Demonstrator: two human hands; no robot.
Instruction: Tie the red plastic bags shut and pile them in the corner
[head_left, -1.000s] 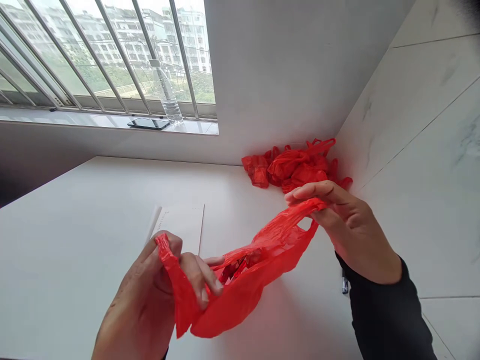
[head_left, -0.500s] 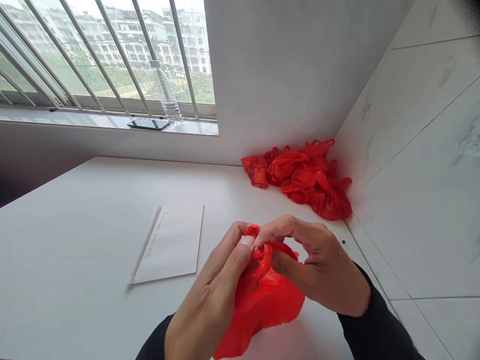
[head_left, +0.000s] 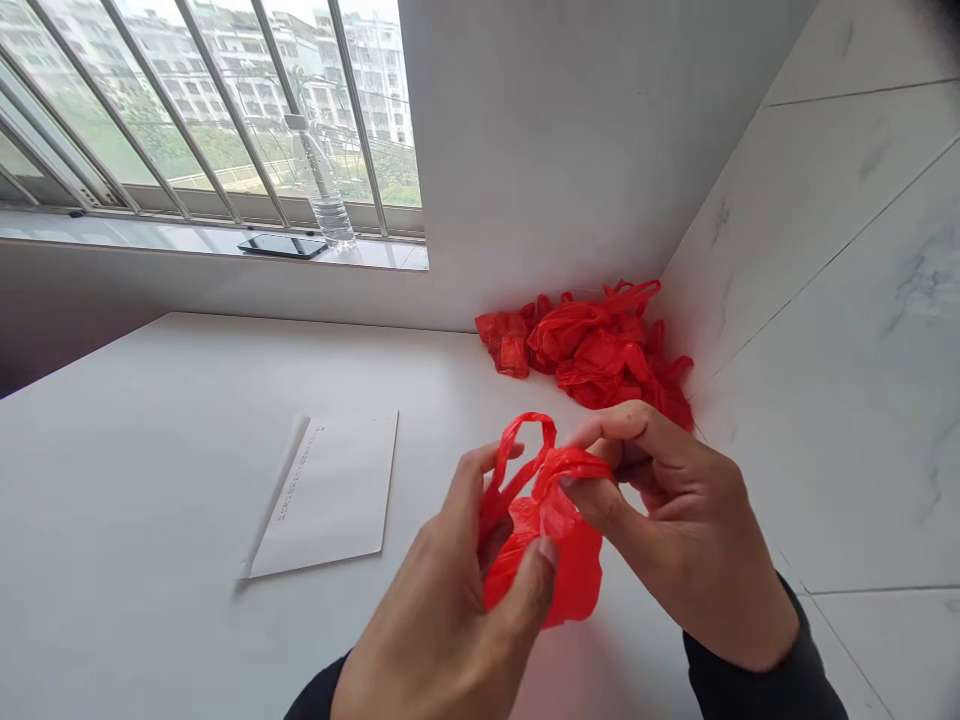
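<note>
A red plastic bag [head_left: 579, 570] hangs between my two hands above the white table. My right hand [head_left: 675, 510] pinches the twisted top of the bag between thumb and fingers. On the other side, my left hand [head_left: 457, 580] has its fingers against a loose handle loop and its thumb on the front of the bag. That loop stands up above the left fingertips. Part of the bag is hidden behind the left thumb and palm.
A heap of red plastic bags [head_left: 592, 350] lies in the table's back right corner. On the white table [head_left: 150, 480] is a white notebook [head_left: 330, 500], left of my hands. A clear water bottle [head_left: 328, 205] and a phone [head_left: 283, 246] rest on the windowsill.
My hands have moved apart slightly, the right one shifting rightward. The handle loop now stands up, and the left thumb has moved down onto the bag.
</note>
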